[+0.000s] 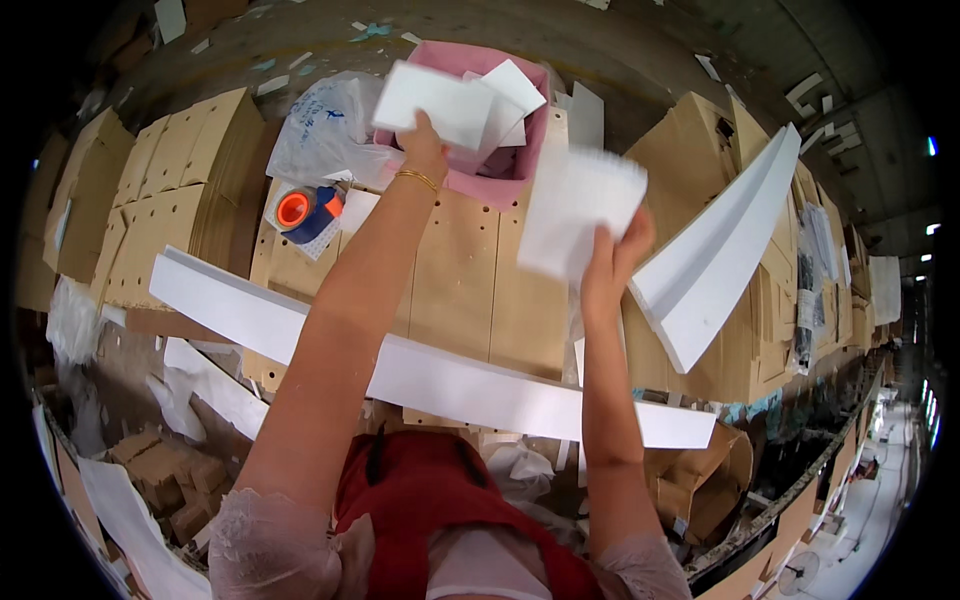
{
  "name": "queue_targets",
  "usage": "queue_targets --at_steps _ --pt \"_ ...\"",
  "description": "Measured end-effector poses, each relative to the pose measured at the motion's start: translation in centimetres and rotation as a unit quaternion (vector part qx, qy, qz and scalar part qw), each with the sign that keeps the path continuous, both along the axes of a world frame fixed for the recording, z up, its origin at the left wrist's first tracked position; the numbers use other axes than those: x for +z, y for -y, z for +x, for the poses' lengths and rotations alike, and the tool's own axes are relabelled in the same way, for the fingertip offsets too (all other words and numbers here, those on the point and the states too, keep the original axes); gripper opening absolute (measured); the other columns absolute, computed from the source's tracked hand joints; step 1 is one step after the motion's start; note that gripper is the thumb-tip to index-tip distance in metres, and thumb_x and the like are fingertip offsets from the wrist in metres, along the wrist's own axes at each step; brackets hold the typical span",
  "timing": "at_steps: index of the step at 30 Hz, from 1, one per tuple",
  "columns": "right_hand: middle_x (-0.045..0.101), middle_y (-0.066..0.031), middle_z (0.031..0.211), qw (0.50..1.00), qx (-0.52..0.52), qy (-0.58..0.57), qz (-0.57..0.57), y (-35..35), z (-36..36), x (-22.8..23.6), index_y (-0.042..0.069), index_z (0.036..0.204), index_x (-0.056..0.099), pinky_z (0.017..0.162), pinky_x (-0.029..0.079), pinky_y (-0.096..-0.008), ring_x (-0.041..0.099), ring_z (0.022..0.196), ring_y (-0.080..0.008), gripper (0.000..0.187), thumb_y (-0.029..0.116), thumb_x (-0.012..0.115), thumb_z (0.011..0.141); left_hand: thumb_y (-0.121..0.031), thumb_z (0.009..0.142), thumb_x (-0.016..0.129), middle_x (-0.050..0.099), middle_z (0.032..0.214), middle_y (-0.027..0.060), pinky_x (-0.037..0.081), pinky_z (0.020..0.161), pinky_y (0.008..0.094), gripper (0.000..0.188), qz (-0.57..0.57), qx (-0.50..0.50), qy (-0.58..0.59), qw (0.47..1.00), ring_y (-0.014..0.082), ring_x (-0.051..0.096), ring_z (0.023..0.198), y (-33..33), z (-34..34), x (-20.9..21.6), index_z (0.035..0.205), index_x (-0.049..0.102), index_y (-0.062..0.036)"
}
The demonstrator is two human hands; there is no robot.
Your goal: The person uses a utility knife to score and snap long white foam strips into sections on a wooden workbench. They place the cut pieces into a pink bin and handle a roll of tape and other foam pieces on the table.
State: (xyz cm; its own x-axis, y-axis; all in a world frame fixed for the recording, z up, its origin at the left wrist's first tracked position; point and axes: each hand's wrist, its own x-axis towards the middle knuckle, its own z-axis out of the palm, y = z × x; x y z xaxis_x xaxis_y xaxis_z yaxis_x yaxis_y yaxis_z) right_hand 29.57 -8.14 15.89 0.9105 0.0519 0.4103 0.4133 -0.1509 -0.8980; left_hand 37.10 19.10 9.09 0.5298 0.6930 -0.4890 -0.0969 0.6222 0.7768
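Note:
My left hand (424, 145) reaches far forward and grips the lower edge of a white rectangular board (436, 104), holding it over the pink bin (440, 54). Several white pieces (512, 88) stick up inside that bin. On the right, my right hand (615, 258) is closed on the edge of a white block-like slab (578, 212), smeared by motion. Its exact thickness I cannot make out. Below both hands, a long white strip (470, 385) lies crosswise under my forearms.
Perforated brown cardboard sheets (450, 270) form the work surface. An orange and blue tape dispenser (312, 210) and a clear plastic bag (325, 130) sit at the left. A white angled channel (715, 265) leans across cardboard at the right. Cardboard stacks (180, 190) stand far left.

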Motion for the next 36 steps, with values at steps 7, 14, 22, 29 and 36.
queue_targets --at_steps 7,14,22,29,36 --pt "0.052 -0.0193 0.123 0.976 0.12 0.181 -0.027 -13.4 17.7 -2.0 0.001 0.132 0.04 0.101 0.037 -0.0396 0.049 0.116 -0.0358 0.054 0.02 0.059 0.085 -0.014 0.093 0.055 0.054 0.108 0.0146 0.048 0.094 0.0373 0.02 -0.016 -0.201 0.033 0.979 0.0307 0.055 0.1 -1.3 -3.0 -2.0 0.105 0.05 0.0021" --pt "0.052 -0.0161 0.123 0.896 0.068 0.137 -0.418 -15.1 18.3 -8.2 0.009 0.136 0.042 0.094 0.042 -0.0419 0.049 0.115 -0.0349 0.062 0.029 0.066 0.082 -0.017 0.097 0.047 0.057 0.121 0.0212 0.052 0.092 0.0315 0.039 -0.02 -0.28 0.107 0.954 0.0312 0.057 0.116 -4.6 -12.6 4.6 0.125 0.046 0.0093" --pt "0.065 -0.0144 0.086 0.844 0.203 -0.044 -0.494 -15.3 -3.7 -13.9 0.007 0.129 0.045 0.073 0.051 -0.04 0.065 0.082 -0.0316 0.062 0.037 0.067 0.079 -0.039 0.055 0.086 0.049 0.134 0.0091 0.037 0.104 0.0465 0.088 0.572 -0.512 0.048 0.639 0.0305 0.044 0.126 -1.4 -30.4 -8.2 0.131 0.05 -0.0129" --pt "0.049 -0.0236 0.122 0.826 0.064 -0.229 -0.511 -21.1 -7.5 -23.3 0.0 0.143 0.019 0.08 0.052 -0.0427 0.06 0.101 -0.0347 0.091 0.035 0.07 0.076 -0.037 0.052 0.08 0.03 0.149 0.0135 0.015 0.107 0.067 0.094 0.708 -0.625 -0.013 0.329 0.0341 0.024 0.139 5.4 -33.6 -12.8 0.139 0.044 -0.0271" --pt "0.059 -0.0167 0.103 0.898 -0.017 -0.146 -0.415 -11.1 -12.9 -22.7 0.008 0.117 0.05 0.07 0.052 -0.0457 0.063 0.085 -0.0339 0.047 0.011 0.06 0.071 -0.018 0.054 0.074 0.033 0.147 0.0146 0.021 0.103 0.0632 0.084 0.738 -0.543 0.033 0.398 0.0334 0.034 0.133 5.7 -34.0 -13.0 0.134 0.049 -0.0241"
